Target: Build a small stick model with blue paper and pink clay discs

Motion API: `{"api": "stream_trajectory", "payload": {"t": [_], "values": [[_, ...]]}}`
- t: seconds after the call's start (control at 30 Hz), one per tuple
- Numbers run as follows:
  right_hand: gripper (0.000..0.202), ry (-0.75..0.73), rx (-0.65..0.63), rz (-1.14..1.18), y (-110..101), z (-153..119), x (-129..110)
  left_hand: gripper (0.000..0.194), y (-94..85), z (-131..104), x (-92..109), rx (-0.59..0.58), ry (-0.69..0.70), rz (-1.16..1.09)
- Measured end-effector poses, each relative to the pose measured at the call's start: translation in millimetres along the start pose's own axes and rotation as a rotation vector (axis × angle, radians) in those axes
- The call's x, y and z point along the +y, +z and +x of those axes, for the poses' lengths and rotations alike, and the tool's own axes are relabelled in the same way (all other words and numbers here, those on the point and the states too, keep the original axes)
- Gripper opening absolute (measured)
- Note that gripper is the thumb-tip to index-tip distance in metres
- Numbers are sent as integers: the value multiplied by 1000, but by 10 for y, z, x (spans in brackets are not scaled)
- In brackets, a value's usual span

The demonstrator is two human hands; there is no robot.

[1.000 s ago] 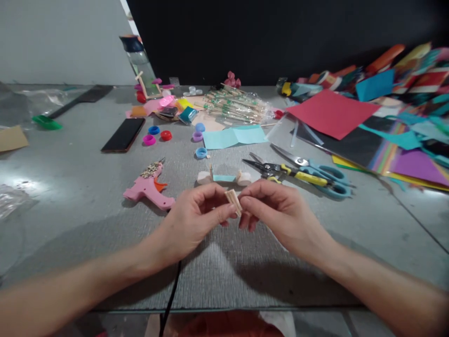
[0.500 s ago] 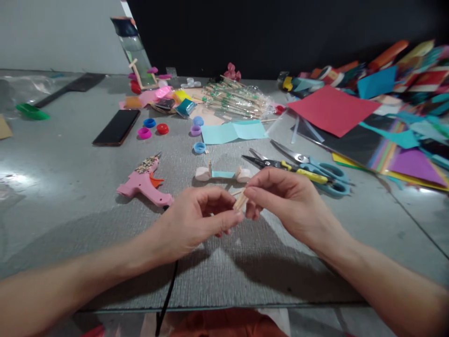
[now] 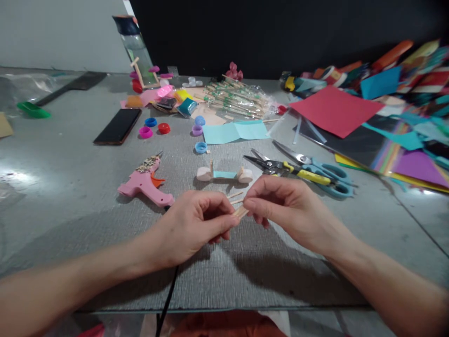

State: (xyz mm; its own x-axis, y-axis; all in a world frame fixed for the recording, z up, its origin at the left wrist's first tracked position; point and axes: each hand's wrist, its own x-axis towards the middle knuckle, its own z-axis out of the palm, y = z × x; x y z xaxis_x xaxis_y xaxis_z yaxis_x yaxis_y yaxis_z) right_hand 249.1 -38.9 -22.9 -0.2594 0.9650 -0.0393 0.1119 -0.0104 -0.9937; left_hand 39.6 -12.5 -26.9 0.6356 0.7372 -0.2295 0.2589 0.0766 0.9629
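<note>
Those little wooden sticks [image 3: 241,213] look like they'd weigh next to nothing, so I doubt strength matters much here. My guess is they're stiff along their length, dry rather than slippery, and likely to snap or splinter if you bend them hard. I'd take them by the ends with fingertips and squeeze lightly, because a heavy pinch could skew them if they aren't firmly stuck together.

They're up between the two hands, over the near part of the table [image 3: 217,285]. The left hand [image 3: 206,217] has its thumb and fingers closed in a pinch on the near end. The right hand [image 3: 284,206] is curled, thumb and fingertips nearly together at the other end; it seems to have hold of it, but the fingers hide the exact contact.

Looks-wise: pale, bare wood, short and narrow, pieces side by side, tilted up toward the right. Can't tell how many. A couple of thinner sticks [image 3: 235,194] show just behind, and I can't tell if they're lying down or held. Beyond those sits a small piece with a blue strip [image 3: 225,175] and white rounded ends [image 3: 204,174], pink glue gun [image 3: 145,185] off to the left.
</note>
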Motion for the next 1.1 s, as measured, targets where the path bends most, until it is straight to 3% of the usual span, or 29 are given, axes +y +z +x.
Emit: {"api": "stream_trajectory", "payload": {"t": [0.2,0.43,0.67,0.87,1.1], "values": [[16,-24,66,147,-16,-3,35,21,-66,22,23,-47,-65,-84],[18,-10,97,201,2,4,68,21,-72,21,9,-4,37,-79],[20,9,104,289,-54,29,106,20,-52,51,-35,127,54,-242],[18,13,96,309,-89,16,129,43,-31,54,-32,50,66,-394],[20,10,101,304,-103,16,107,26,-53,39,-55,-33,44,-376]]}}
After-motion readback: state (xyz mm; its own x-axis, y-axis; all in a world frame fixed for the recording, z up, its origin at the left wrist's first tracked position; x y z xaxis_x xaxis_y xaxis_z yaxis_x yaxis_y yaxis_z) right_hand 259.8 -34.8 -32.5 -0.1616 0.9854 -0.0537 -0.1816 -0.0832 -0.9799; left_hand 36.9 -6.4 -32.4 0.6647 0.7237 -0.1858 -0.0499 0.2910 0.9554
